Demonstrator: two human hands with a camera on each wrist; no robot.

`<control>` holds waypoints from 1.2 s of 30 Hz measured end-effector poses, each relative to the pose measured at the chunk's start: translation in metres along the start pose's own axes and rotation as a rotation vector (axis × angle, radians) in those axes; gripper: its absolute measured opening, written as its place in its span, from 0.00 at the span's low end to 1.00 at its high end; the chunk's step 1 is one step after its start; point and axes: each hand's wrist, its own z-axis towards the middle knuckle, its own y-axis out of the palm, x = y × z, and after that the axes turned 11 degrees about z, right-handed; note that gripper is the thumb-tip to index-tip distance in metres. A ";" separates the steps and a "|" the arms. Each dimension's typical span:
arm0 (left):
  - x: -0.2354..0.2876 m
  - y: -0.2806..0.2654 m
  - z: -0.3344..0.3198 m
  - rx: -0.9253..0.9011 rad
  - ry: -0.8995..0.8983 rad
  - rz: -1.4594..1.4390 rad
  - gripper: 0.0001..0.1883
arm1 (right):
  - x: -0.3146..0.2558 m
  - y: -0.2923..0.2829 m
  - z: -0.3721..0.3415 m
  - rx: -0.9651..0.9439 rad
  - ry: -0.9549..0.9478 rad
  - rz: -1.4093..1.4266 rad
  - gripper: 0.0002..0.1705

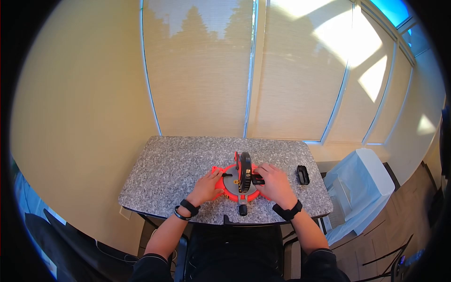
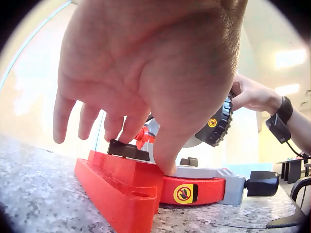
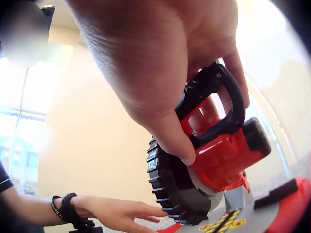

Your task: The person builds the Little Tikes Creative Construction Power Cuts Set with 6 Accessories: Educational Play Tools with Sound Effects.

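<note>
A red, grey and black toy miter saw point(image 1: 245, 171) stands on the granite-patterned table. My left hand point(image 1: 206, 187) lies over the left side of its red base point(image 2: 119, 182), fingers extended. In the left wrist view, the fingertips come down by a black block point(image 2: 127, 149) on the base, and the thumb touches the base's edge. My right hand point(image 1: 276, 182) grips the black loop handle point(image 3: 236, 104) on the saw's right side, its thumb against the red motor housing point(image 3: 221, 158). The ridged black blade guard point(image 3: 177, 189) sits low over the grey turntable. A black knob point(image 2: 262, 183) sticks out at the front.
A small open black case point(image 1: 303, 175) lies on the table point(image 1: 174, 155) to the right. Beyond the table's right edge stands a bin-like object draped in light blue plastic point(image 1: 376, 176). Covered windows point(image 1: 202, 84) rise behind the table.
</note>
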 end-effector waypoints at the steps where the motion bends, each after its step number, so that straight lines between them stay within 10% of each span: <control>1: 0.001 -0.003 0.000 -0.024 -0.008 -0.032 0.43 | -0.002 0.001 -0.001 -0.002 0.007 -0.003 0.25; 36: 0.005 -0.009 -0.003 -0.028 -0.027 -0.053 0.37 | -0.006 0.001 -0.004 0.089 0.005 -0.015 0.30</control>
